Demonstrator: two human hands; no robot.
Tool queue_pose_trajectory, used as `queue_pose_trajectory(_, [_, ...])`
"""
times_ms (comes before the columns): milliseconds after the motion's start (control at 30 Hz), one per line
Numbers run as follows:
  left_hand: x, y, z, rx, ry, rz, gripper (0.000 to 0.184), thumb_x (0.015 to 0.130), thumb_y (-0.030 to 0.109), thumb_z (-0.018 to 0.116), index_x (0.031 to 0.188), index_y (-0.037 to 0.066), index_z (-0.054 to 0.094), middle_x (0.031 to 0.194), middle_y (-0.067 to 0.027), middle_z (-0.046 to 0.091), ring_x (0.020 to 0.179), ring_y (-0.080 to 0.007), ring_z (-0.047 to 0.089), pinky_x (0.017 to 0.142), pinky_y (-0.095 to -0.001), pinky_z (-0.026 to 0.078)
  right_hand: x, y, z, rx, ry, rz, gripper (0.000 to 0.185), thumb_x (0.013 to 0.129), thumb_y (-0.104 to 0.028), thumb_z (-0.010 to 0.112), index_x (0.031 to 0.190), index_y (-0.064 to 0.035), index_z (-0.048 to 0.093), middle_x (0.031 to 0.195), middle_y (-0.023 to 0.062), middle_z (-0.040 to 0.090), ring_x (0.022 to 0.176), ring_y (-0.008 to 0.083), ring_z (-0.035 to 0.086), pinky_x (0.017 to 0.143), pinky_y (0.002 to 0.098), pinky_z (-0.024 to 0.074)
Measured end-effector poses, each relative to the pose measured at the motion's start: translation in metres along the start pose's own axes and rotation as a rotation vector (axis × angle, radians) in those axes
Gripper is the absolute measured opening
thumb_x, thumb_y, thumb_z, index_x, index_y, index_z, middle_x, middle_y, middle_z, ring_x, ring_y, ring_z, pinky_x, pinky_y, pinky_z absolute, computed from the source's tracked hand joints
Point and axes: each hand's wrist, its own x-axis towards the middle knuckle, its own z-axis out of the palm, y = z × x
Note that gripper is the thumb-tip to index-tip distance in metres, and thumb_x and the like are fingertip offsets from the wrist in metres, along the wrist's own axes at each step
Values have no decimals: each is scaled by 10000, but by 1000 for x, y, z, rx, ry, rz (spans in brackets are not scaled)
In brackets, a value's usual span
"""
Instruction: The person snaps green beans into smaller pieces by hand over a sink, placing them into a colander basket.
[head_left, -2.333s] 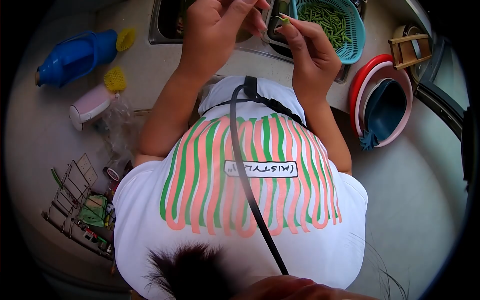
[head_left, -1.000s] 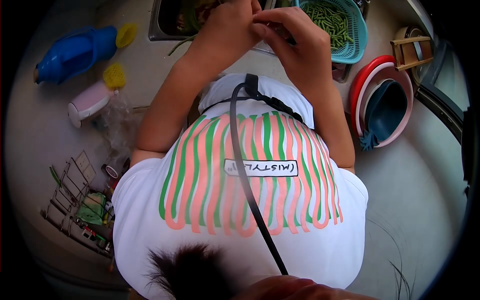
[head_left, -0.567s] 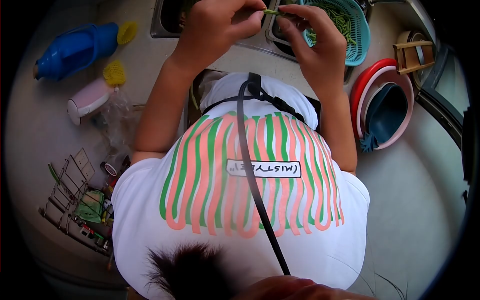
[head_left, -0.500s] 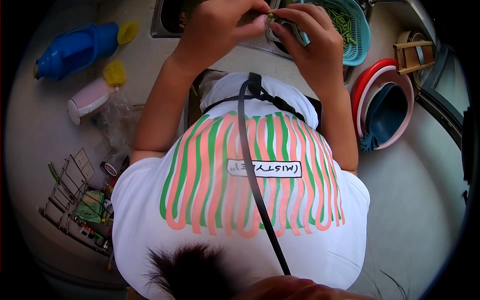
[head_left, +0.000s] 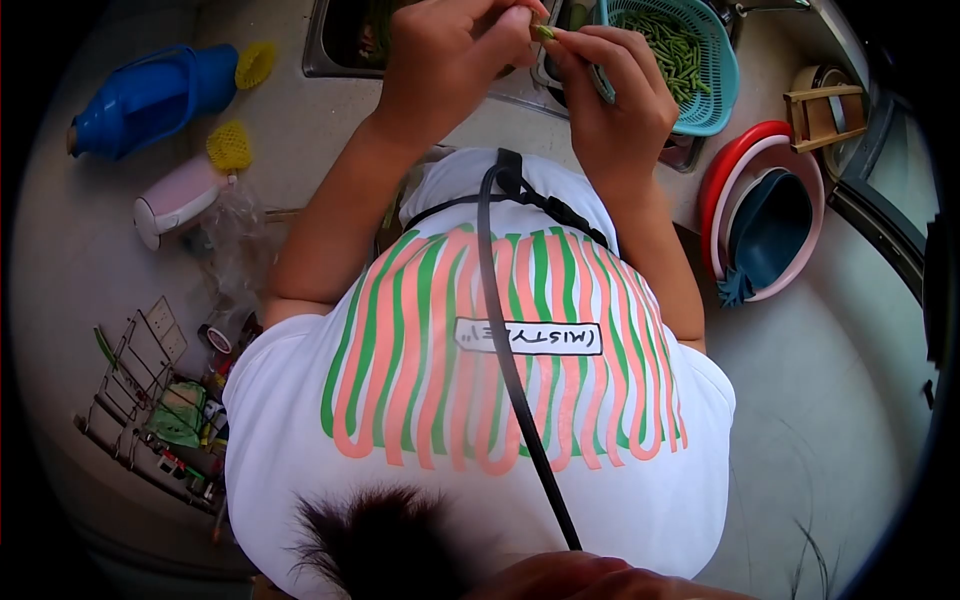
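Between my two hands, above the sink edge, is a small piece of green bean (head_left: 544, 32). My left hand (head_left: 455, 45) pinches it, with thumb and fingertips pressed together at its left end. From the other side my right hand (head_left: 618, 85) holds it between thumb and forefinger. Just beyond my right hand stands a turquoise plastic basket (head_left: 729, 85), with many short green bean pieces (head_left: 680, 55) in it. Behind my left hand is a dark sink basin (head_left: 325, 50), whose contents are mostly hidden.
A blue thermos flask (head_left: 150, 100), a pink-and-white kettle (head_left: 180, 200) and yellow netting (head_left: 229, 145) stand on the left. Lower left is a wire rack (head_left: 130, 420) with packets. On the right are stacked red and pink basins (head_left: 715, 200) and a small wooden stool-like object (head_left: 828, 113).
My right hand has shifted slightly down and left, closing its fingertips on the bean. My left hand has turned a little, and its fingers are closer to the right hand's.
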Motion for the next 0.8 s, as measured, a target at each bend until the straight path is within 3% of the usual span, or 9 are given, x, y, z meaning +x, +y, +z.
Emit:
queue_pose_trajectory(33, [0, 5, -2, -194, -26, -125, 161, 1029, 104, 594, 1024, -29, 684, 885, -41, 705, 797, -82, 676, 702, -240, 559, -4, -2, 1, 3, -2, 2, 130, 841, -10, 807, 955, -23, 746, 913, 77, 691, 760, 199, 675, 648, 279, 544])
queue_pose_trajectory(167, [9, -8, -3, -384, -12, -141, 190, 1070, 155, 572, 1134, -11, 638, 953, -52, 688, 839, -101, 671, 773, -234, 549, -9, -8, -5, 327, -39, 305, 130, 886, 23, 767, 1013, 4, 751, 970, 81, 705, 831, 146, 682, 725, 243, 533])
queue_pose_trajectory(300, [10, -20, -3, -578, 105, -22, 201, 1073, 164, 546, 1147, -5, 627, 847, 16, 583, 738, -67, 540, 690, -214, 464, -9, -7, -12, 463, -39, 321, 162, 903, 38, 748, 1063, 10, 752, 1051, 84, 694, 898, 138, 671, 757, 236, 529])
queue_pose_trajectory(400, [4, -12, -17, -508, -43, -177, 193, 1041, 155, 562, 1131, 1, 636, 827, 38, 539, 709, -54, 478, 662, -207, 414, -9, -5, -16, 457, -46, 307, 187, 907, 42, 745, 1090, 10, 752, 1087, 85, 685, 933, 135, 661, 773, 232, 524])
queue_pose_trajectory(467, [-1, 0, -8, -318, -100, -144, 144, 987, 130, 639, 1052, 7, 676, 837, 46, 573, 722, -4, 470, 618, -190, 365, -8, -5, -17, 440, -43, 315, 195, 904, 43, 747, 1096, 10, 753, 1093, 86, 682, 948, 135, 656, 782, 231, 521])
queue_pose_trajectory(567, [-3, 28, -8, -218, -157, -277, 113, 958, 109, 695, 970, -3, 703, 746, 61, 566, 625, -16, 456, 550, -204, 362, -7, -1, -16, 415, -35, 267, 221, 879, 33, 767, 1097, -9, 760, 1053, 82, 697, 933, 166, 654, 773, 256, 520])
queue_pose_trajectory(667, [-3, 16, -6, -100, -125, -182, 111, 958, 105, 691, 951, -4, 708, 738, 53, 574, 626, -19, 471, 545, -213, 368, 0, 12, -17, 186, -76, 28, 248, 836, 18, 791, 1075, -46, 773, 995, 60, 714, 905, 207, 646, 753, 296, 522])
queue_pose_trajectory(767, [-2, 15, -5, 116, -67, -36, 110, 947, 105, 701, 937, -5, 707, 744, 46, 590, 633, -27, 486, 541, -226, 379, 10, 6, -24, -214, -109, -201, 234, 870, -10, 789, 1098, -58, 790, 1054, 97, 733, 936, 244, 681, 766, 311, 562])
queue_pose_trajectory(800, [-1, 15, -5, 128, -77, -35, 111, 944, 108, 705, 940, -3, 705, 749, 44, 595, 637, -30, 489, 547, -227, 385, 9, 6, -24, -189, -96, -221, 246, 845, -1, 791, 1082, -69, 789, 1017, 72, 726, 906, 241, 663, 753, 318, 548])
